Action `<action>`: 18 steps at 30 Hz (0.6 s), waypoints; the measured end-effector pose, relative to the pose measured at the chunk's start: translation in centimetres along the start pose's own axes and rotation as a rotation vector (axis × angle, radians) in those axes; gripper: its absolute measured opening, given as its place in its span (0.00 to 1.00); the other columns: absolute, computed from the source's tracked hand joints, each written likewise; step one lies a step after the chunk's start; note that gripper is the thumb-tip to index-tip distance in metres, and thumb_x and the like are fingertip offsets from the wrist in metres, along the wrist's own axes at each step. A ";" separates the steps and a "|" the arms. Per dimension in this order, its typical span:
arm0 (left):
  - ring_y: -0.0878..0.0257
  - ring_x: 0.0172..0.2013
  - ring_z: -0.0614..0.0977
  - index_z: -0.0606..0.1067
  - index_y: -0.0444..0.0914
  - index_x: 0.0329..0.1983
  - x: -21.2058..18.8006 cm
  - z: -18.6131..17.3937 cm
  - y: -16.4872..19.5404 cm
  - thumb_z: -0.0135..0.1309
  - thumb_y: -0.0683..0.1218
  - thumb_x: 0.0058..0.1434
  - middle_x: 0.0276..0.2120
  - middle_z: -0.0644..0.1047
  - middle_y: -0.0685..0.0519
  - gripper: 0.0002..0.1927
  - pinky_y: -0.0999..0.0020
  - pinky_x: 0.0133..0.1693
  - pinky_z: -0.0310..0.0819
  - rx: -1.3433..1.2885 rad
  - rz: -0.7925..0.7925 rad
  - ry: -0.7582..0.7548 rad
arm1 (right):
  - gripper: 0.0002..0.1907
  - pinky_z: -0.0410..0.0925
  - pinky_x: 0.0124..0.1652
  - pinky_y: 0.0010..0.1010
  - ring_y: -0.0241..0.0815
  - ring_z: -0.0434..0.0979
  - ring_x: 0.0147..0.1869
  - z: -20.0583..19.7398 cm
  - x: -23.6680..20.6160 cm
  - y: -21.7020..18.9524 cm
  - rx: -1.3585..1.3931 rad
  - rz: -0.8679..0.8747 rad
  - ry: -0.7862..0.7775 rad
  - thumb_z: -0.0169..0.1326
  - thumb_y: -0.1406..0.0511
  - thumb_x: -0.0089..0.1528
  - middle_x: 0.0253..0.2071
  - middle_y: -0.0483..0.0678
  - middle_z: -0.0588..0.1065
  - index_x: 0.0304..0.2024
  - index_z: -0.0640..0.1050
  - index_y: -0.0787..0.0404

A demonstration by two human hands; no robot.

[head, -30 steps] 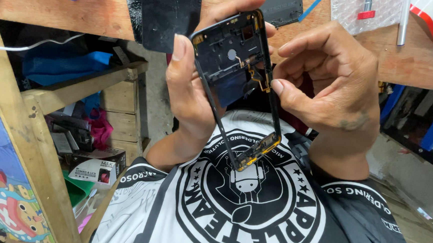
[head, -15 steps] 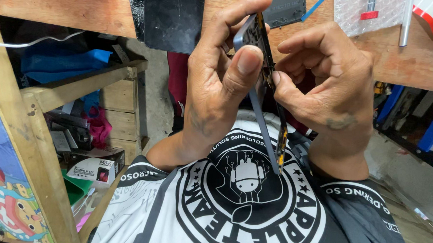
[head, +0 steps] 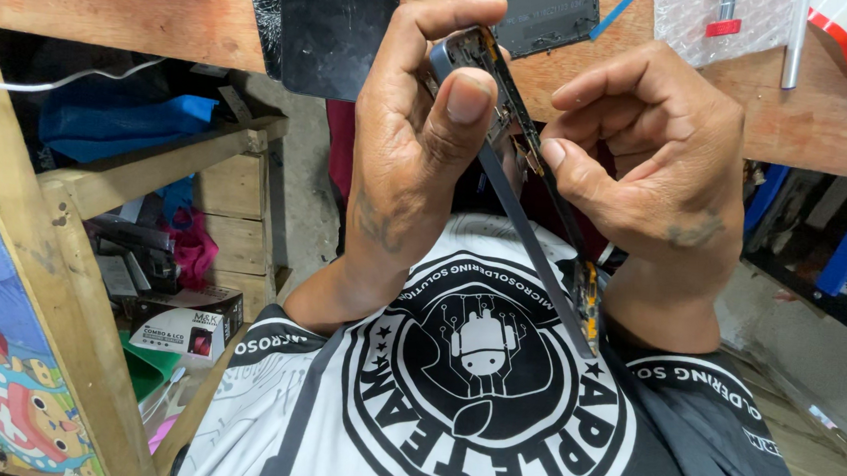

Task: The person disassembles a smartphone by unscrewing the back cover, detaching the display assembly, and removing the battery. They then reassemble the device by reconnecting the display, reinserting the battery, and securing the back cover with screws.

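Phone frame now turned edge-on between both hands, above the lap.

A second ago held flat with the open inside showing; now rotated so only the thin side shows. Left hand clamped on the upper end, thumb pressed to the edge; right hand pinching the opposite side, fingers curled.
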State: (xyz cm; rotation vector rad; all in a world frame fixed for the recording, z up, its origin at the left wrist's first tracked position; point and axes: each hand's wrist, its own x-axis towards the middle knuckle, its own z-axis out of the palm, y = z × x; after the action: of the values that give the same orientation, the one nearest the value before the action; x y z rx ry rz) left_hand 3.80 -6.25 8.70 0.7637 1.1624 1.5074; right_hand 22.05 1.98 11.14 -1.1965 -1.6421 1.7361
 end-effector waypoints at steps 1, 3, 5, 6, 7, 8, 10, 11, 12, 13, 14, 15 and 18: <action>0.75 0.36 0.66 0.68 0.35 0.64 0.0 0.0 0.0 0.54 0.68 0.74 0.40 0.69 0.59 0.34 0.82 0.39 0.59 0.000 0.001 -0.001 | 0.13 0.74 0.44 0.19 0.33 0.82 0.43 -0.1 -0.1 0.0 0.004 -0.003 -0.013 0.61 0.76 0.61 0.38 0.50 0.79 0.47 0.74 0.69; 0.75 0.39 0.67 0.68 0.35 0.63 0.1 -0.1 0.0 0.54 0.68 0.75 0.42 0.70 0.59 0.34 0.82 0.42 0.60 -0.022 0.022 -0.018 | 0.12 0.74 0.44 0.19 0.33 0.82 0.43 -0.2 -0.2 0.0 0.009 -0.008 -0.035 0.61 0.76 0.64 0.39 0.51 0.79 0.48 0.74 0.70; 0.75 0.38 0.67 0.68 0.35 0.63 0.1 -0.1 0.0 0.54 0.68 0.75 0.41 0.69 0.59 0.34 0.81 0.41 0.60 -0.030 0.019 -0.024 | 0.11 0.74 0.45 0.19 0.34 0.82 0.44 -0.3 -0.3 0.2 0.001 -0.012 -0.042 0.62 0.77 0.65 0.40 0.52 0.79 0.49 0.74 0.70; 0.75 0.37 0.67 0.68 0.35 0.63 0.1 -0.2 0.0 0.55 0.69 0.74 0.40 0.69 0.59 0.35 0.81 0.40 0.60 -0.032 0.007 -0.024 | 0.11 0.74 0.45 0.19 0.34 0.82 0.44 -0.3 -0.3 0.3 -0.007 -0.017 -0.050 0.62 0.77 0.66 0.40 0.52 0.79 0.49 0.74 0.70; 0.75 0.36 0.67 0.68 0.35 0.63 0.1 -0.2 0.0 0.55 0.69 0.73 0.39 0.68 0.59 0.35 0.81 0.39 0.59 -0.035 -0.005 -0.023 | 0.12 0.75 0.45 0.19 0.33 0.82 0.44 -0.4 -0.3 0.3 -0.015 -0.023 -0.058 0.62 0.76 0.66 0.40 0.52 0.79 0.49 0.74 0.70; 0.75 0.35 0.67 0.68 0.35 0.63 0.1 -0.1 0.1 0.55 0.69 0.71 0.38 0.69 0.58 0.36 0.81 0.38 0.59 -0.041 -0.021 -0.022 | 0.12 0.75 0.45 0.19 0.33 0.82 0.44 -0.5 -0.2 0.4 -0.025 -0.034 -0.073 0.62 0.76 0.66 0.40 0.52 0.79 0.49 0.74 0.70; 0.74 0.35 0.68 0.67 0.35 0.63 0.2 0.0 0.1 0.56 0.68 0.69 0.38 0.70 0.57 0.36 0.80 0.37 0.61 -0.058 -0.031 -0.025 | 0.13 0.75 0.46 0.19 0.33 0.82 0.45 -0.6 0.0 0.4 -0.032 -0.051 -0.092 0.63 0.76 0.66 0.40 0.52 0.79 0.49 0.74 0.70; 0.74 0.35 0.69 0.67 0.35 0.63 0.2 0.1 0.1 0.57 0.68 0.69 0.40 0.70 0.56 0.36 0.79 0.37 0.62 -0.068 -0.025 -0.028 | 0.13 0.75 0.46 0.18 0.33 0.82 0.45 -0.7 0.0 0.4 -0.029 -0.057 -0.099 0.63 0.76 0.65 0.40 0.51 0.79 0.49 0.74 0.70; 0.73 0.37 0.70 0.67 0.35 0.63 0.2 0.1 0.2 0.57 0.67 0.70 0.42 0.71 0.55 0.36 0.79 0.39 0.63 -0.071 -0.013 -0.035 | 0.13 0.75 0.46 0.18 0.32 0.82 0.45 -0.6 0.0 0.3 -0.031 -0.053 -0.098 0.63 0.76 0.65 0.40 0.51 0.79 0.50 0.74 0.70; 0.73 0.38 0.70 0.67 0.35 0.63 0.2 0.2 0.2 0.58 0.67 0.70 0.44 0.71 0.55 0.35 0.79 0.40 0.65 -0.074 -0.001 -0.041 | 0.14 0.75 0.45 0.18 0.32 0.82 0.44 -0.6 0.1 0.1 -0.034 -0.049 -0.097 0.63 0.76 0.64 0.40 0.51 0.79 0.50 0.74 0.69; 0.73 0.40 0.71 0.66 0.36 0.63 0.1 0.3 0.3 0.58 0.67 0.71 0.47 0.73 0.54 0.35 0.79 0.43 0.66 -0.071 0.015 -0.051 | 0.15 0.75 0.44 0.19 0.32 0.82 0.44 -0.5 0.1 0.0 -0.040 -0.033 -0.090 0.63 0.76 0.64 0.40 0.51 0.79 0.51 0.74 0.69; 0.73 0.43 0.72 0.66 0.36 0.64 0.0 0.3 0.4 0.59 0.66 0.72 0.49 0.73 0.53 0.34 0.79 0.46 0.67 -0.069 0.019 -0.058 | 0.16 0.74 0.43 0.19 0.32 0.81 0.44 -0.4 0.1 -0.2 -0.047 -0.016 -0.083 0.63 0.76 0.63 0.40 0.50 0.79 0.51 0.74 0.68; 0.72 0.47 0.74 0.65 0.36 0.65 -0.1 0.4 0.6 0.59 0.66 0.73 0.52 0.74 0.51 0.35 0.78 0.51 0.70 -0.057 0.009 -0.063 | 0.16 0.74 0.43 0.20 0.32 0.81 0.42 0.2 0.0 -0.9 -0.152 -0.045 -0.037 0.63 0.76 0.63 0.40 0.51 0.79 0.51 0.74 0.70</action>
State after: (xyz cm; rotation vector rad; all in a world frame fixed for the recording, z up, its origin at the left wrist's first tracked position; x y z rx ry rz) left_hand 4.03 -6.25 9.38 0.7729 1.0662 1.5070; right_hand 21.67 2.03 11.99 -1.1914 -1.8364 1.6403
